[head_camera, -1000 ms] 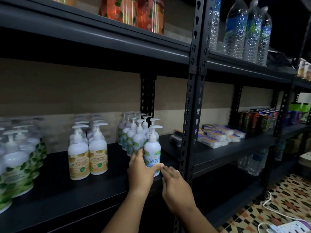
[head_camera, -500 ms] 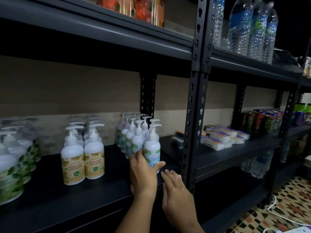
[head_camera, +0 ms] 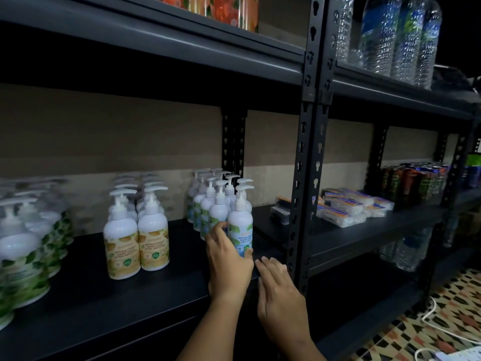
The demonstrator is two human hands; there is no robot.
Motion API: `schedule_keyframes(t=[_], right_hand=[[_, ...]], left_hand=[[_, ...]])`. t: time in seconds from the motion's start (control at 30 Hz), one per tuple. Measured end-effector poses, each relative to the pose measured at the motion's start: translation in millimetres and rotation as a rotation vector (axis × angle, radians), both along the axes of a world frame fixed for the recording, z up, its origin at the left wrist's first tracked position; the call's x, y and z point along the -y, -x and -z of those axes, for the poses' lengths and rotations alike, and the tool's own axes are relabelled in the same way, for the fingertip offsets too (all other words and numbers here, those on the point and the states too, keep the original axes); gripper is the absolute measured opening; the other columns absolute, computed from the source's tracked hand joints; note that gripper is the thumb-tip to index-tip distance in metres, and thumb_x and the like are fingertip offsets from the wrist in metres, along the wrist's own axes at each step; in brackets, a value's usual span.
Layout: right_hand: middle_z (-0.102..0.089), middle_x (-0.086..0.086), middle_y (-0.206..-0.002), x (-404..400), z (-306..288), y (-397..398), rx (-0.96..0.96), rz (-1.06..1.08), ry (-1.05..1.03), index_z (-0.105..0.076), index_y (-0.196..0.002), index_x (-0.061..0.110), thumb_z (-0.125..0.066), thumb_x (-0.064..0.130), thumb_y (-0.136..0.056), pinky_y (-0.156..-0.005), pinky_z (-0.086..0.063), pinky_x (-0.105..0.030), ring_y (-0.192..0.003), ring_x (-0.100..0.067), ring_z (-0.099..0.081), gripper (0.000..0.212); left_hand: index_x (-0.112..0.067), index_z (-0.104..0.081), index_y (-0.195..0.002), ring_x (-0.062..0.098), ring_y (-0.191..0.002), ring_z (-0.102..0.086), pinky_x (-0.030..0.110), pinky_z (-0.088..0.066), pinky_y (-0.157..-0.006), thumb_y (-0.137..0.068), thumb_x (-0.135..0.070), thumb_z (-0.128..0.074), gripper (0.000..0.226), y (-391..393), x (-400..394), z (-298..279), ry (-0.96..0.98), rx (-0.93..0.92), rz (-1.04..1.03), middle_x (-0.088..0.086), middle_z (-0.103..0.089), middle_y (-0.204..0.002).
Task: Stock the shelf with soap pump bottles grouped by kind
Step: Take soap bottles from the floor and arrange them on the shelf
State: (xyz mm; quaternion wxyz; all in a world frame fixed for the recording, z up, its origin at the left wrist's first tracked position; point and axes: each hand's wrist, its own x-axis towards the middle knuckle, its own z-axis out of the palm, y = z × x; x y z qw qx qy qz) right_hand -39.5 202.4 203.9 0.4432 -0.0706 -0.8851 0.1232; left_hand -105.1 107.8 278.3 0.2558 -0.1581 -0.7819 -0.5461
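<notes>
My left hand [head_camera: 229, 261] grips the base of a white pump bottle with a blue-green label [head_camera: 240, 225], which stands upright at the front of the black shelf [head_camera: 109, 303]. Behind it run rows of the same blue-green bottles [head_camera: 208, 207]. My right hand [head_camera: 279, 287] rests flat on the shelf's front edge, just right of the bottle, fingers straight and holding nothing. Further left stand yellow-label pump bottles [head_camera: 136, 241] in two rows, and green-leaf bottles [head_camera: 23, 259] at the far left.
A black upright post [head_camera: 307, 178] stands right of my hands. Beyond it the neighbouring shelf holds small packs [head_camera: 346, 207] and drink cans [head_camera: 413, 183]. Water bottles [head_camera: 398, 37] stand on the top shelf. A patterned floor with a white cable [head_camera: 437, 319] lies at lower right.
The camera has drifted slightly right. My left hand stays wrapped on the blue-green bottle, and my right hand remains on the shelf edge with little movement.
</notes>
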Motion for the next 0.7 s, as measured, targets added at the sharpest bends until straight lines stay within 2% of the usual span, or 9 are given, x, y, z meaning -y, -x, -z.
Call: schedule_keyframes(t=[0.17, 0.4, 0.53, 0.7], right_hand=[[-0.067, 0.001, -0.132, 0.2, -1.9, -2.2, 0.046, 0.004, 0.008, -0.069, -0.128, 0.016, -0.040, 0.025, -0.095, -0.118, -0.012, -0.012, -0.127, -0.021, -0.061, 0.045], [-0.067, 0.004, -0.132, 2.2, -5.0, -5.7, 0.070, 0.041, -0.007, -0.070, -0.126, 0.020, -0.040, 0.027, -0.094, -0.111, -0.027, -0.015, -0.126, -0.017, -0.061, 0.044], [-0.067, 0.007, -0.132, 2.3, -6.3, -6.9, 0.083, 0.061, -0.037, -0.070, -0.126, 0.022, -0.039, 0.029, -0.094, -0.107, -0.037, -0.023, -0.126, -0.015, -0.061, 0.045], [-0.066, 0.004, -0.133, 0.6, -6.3, -6.1, 0.099, 0.057, -0.037, -0.070, -0.127, 0.021, -0.038, 0.029, -0.095, -0.112, -0.030, -0.019, -0.128, -0.017, -0.060, 0.045]], left_hand=[[-0.017, -0.048, -0.127, 0.030, -0.117, -0.058, 0.043, -0.052, -0.098, -0.073, -0.011, -0.090, 0.069, 1.0, 0.0, -2.6, -0.019, 0.037, -0.003, 0.010, -0.048, -0.130], [-0.013, -0.053, -0.121, 0.031, -0.110, -0.063, 0.042, -0.054, -0.092, -0.071, -0.013, -0.092, 0.063, 1.4, 0.0, -6.1, -0.019, 0.080, -0.022, 0.011, -0.056, -0.124], [-0.014, -0.052, -0.122, 0.030, -0.110, -0.063, 0.041, -0.055, -0.091, -0.073, -0.015, -0.091, 0.062, 0.4, -0.3, -7.3, -0.010, 0.095, -0.027, 0.010, -0.056, -0.125], [-0.015, -0.054, -0.120, 0.028, -0.109, -0.065, 0.044, -0.057, -0.090, -0.074, -0.019, -0.091, 0.060, -1.1, -0.5, -9.5, -0.006, 0.123, -0.046, 0.007, -0.058, -0.123]])
